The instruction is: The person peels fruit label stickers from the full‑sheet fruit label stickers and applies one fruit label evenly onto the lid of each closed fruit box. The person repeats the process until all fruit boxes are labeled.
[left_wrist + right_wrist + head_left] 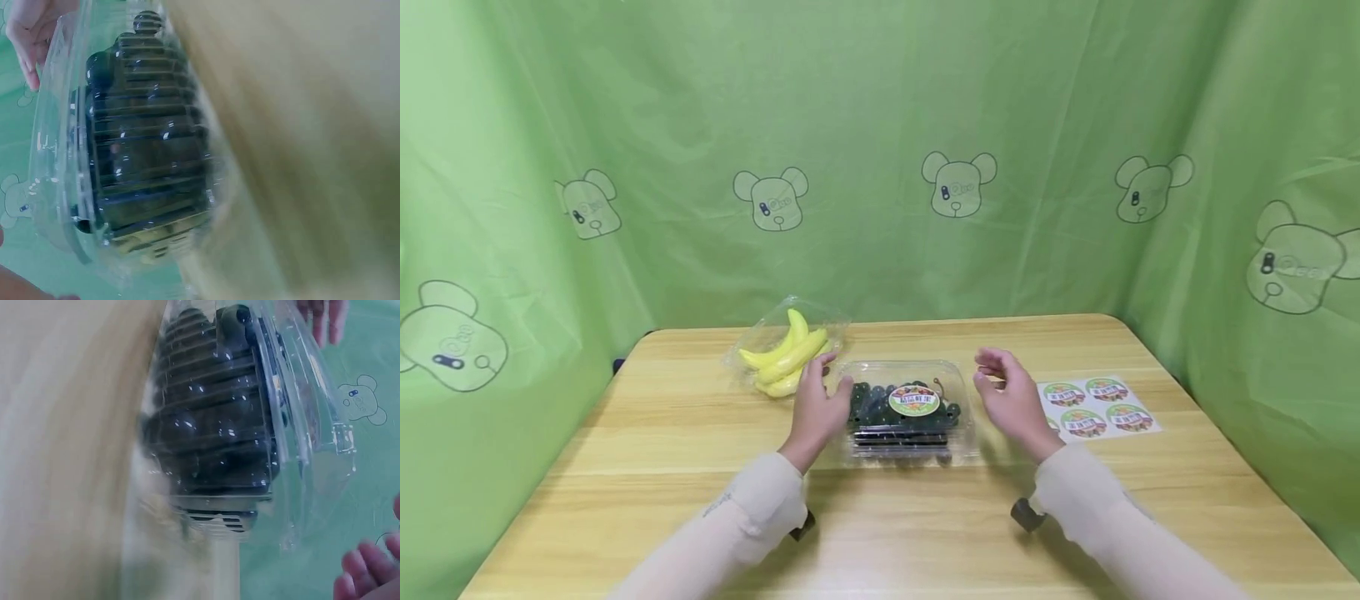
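A clear plastic clamshell box (967, 433) of dark grapes (868, 408) stands on the table, its lid down, with an oval fruit sticker (914, 401) on top. Beside its left side is my left hand (822, 408), thumb toward the lid; whether it touches the plastic I cannot tell. To the right of the box hovers my right hand (1011, 400), apart from it, with loosely bent fingers and nothing in them. Both wrist views show the ribbed front of the box from low down, the grapes behind it. Only parts of the hands enter those views.
Yellow bananas (793, 354) in a clear wrapping lie at the back left, close to my left hand. On the right, a sheet of oval stickers (1144, 402) lies flat, partly behind my right hand. A green curtain (865, 250) surrounds the wooden table (715, 433).
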The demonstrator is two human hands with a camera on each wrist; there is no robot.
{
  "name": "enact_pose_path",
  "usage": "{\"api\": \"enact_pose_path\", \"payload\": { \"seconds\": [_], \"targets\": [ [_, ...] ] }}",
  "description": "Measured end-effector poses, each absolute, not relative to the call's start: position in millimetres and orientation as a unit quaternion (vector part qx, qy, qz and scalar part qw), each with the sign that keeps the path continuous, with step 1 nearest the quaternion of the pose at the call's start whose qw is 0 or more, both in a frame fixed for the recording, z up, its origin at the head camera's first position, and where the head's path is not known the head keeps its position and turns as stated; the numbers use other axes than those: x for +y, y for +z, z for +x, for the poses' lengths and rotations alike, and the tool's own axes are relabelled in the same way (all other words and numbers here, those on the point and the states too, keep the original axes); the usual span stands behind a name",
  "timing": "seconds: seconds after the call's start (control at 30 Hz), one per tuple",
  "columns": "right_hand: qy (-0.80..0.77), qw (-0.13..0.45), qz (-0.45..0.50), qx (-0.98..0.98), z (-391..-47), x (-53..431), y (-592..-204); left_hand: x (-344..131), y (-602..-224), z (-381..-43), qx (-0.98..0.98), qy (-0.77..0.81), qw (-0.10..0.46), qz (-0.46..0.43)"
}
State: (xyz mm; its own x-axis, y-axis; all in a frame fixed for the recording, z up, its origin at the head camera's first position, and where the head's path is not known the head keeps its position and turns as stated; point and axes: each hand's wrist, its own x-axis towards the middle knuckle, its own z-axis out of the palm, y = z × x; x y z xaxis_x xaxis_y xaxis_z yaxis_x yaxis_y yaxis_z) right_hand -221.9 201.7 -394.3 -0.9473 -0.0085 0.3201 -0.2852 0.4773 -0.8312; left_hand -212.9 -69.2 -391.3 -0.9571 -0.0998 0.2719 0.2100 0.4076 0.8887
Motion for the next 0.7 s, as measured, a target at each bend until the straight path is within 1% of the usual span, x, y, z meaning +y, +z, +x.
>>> {"api": "enact_pose_path", "payload": {
  "seconds": [0.23,0.47,0.7],
  "targets": [
    [0.603,0.078,0.027,-0.793,-211,210,-394,-82,-402,-203,-0.795,-0.595,0.114,0.035],
    [0.610,0.035,-0.020,-0.791,-202,212,-402,-85,-411,-197,-0.786,-0.611,0.069,0.059],
    [0.625,-0.004,-0.025,-0.780,-197,204,-415,-80,-422,-193,-0.766,-0.639,0.035,0.064]
  ]
}}
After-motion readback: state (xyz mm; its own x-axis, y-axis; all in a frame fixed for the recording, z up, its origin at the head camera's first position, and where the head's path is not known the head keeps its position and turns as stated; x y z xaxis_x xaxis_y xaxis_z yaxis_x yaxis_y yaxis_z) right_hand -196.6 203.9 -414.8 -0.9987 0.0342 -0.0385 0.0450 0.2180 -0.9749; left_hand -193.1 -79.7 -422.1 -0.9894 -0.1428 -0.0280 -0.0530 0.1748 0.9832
